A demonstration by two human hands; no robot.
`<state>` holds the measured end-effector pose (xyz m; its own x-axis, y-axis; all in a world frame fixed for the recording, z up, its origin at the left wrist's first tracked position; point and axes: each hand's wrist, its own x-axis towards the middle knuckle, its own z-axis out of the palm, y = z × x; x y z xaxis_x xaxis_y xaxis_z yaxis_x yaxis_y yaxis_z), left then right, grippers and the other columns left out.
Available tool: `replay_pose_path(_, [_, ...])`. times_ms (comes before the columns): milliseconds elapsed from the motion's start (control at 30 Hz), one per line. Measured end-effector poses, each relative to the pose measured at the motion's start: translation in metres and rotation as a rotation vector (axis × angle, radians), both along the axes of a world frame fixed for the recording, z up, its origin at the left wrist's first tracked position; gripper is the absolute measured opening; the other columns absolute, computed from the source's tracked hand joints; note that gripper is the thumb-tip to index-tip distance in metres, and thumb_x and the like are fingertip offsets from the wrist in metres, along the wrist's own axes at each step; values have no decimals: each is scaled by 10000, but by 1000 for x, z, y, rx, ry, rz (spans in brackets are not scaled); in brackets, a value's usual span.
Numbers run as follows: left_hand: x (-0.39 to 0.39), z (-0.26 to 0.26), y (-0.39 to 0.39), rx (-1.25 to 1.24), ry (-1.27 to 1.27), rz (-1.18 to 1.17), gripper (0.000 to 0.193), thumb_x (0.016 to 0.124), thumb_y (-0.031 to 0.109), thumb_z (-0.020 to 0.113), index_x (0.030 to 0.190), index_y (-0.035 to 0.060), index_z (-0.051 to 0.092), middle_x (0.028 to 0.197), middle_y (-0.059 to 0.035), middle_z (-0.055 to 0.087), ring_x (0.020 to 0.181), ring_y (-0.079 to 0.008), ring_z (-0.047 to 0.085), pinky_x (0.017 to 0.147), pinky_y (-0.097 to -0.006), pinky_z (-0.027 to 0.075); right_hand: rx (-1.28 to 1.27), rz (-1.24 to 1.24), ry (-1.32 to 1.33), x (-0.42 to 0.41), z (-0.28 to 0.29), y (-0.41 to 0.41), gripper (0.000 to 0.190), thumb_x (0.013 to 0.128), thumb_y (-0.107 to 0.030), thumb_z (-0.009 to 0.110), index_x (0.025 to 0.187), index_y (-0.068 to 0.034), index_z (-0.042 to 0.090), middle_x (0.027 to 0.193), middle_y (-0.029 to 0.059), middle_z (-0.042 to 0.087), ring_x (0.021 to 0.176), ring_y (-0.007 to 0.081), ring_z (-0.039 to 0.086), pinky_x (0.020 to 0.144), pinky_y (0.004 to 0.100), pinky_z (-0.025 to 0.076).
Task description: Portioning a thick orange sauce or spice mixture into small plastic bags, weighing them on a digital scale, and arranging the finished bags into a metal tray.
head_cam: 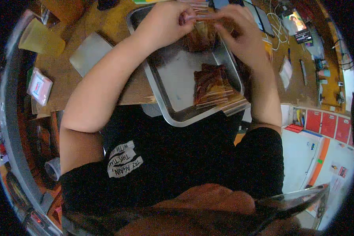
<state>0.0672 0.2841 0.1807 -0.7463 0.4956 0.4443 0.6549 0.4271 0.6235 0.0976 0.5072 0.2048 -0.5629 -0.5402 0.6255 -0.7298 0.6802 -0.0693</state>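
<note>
Over the far end of a metal tray (152, 79), my left hand (171, 22) pinches one end of the top strip of a clear plastic bag (202, 35). The bag hangs below the strip with brown contents inside. At the strip's other end is my right hand (239, 25), slightly blurred, thumb and fingers on the plastic. Several clear bags with dark brown contents (209, 82) lie overlapping in the tray's near right part. Their clear top ends reach over the rim. More clear strips (199, 4) show behind my hands, partly cut off by the picture's edge.
Left on the wooden table (132, 91) are a yellowish plastic cup (41, 38), a flat grey rectangular object (91, 54) and a small wrapped packet (40, 87). To the right lie a white cable (278, 25) and a lit phone-like screen (296, 23). The tray overhangs the near table edge.
</note>
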Motion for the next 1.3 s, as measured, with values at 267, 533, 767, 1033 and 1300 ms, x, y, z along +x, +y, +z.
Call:
replay_pose_path(267, [-5,-8,-4,16,27,22,129,796,72,666,884,-14,632,784,-165,637,719,-262,633,682,-336,499,387,173,-730,86,26,9,305,722,-126,744,1018,-102,674,1009,71,615,987,276,570,889,380,461])
replay_pose_path(533, [-2,-4,-8,55,-12,-9,112,795,72,670,867,-5,633,768,-152,632,707,-245,615,666,-327,483,345,295,-633,81,13,-3,242,745,-86,710,985,-88,680,1005,77,617,977,288,579,872,373,471])
replay_pose_path(767, [-3,-8,-9,46,32,10,124,790,60,673,887,-6,631,786,-155,634,730,-264,630,673,-334,488,-210,-3,-873,62,12,18,136,801,-34,677,937,-42,671,931,114,665,908,290,648,815,374,513])
replay_pose_path(1033, [-3,-6,-9,8,-25,25,138,795,75,674,902,-2,635,785,-155,638,714,-270,629,662,-344,494,278,199,-813,84,26,22,244,737,-42,716,974,-51,662,1030,115,647,1018,289,612,858,370,504])
replay_pose_path(1300, [-7,-11,-11,12,46,18,143,793,72,676,911,-1,637,785,-140,638,706,-255,623,660,-336,494,391,133,-526,77,14,8,244,781,-84,713,1014,-38,659,977,97,654,924,294,624,795,369,515])
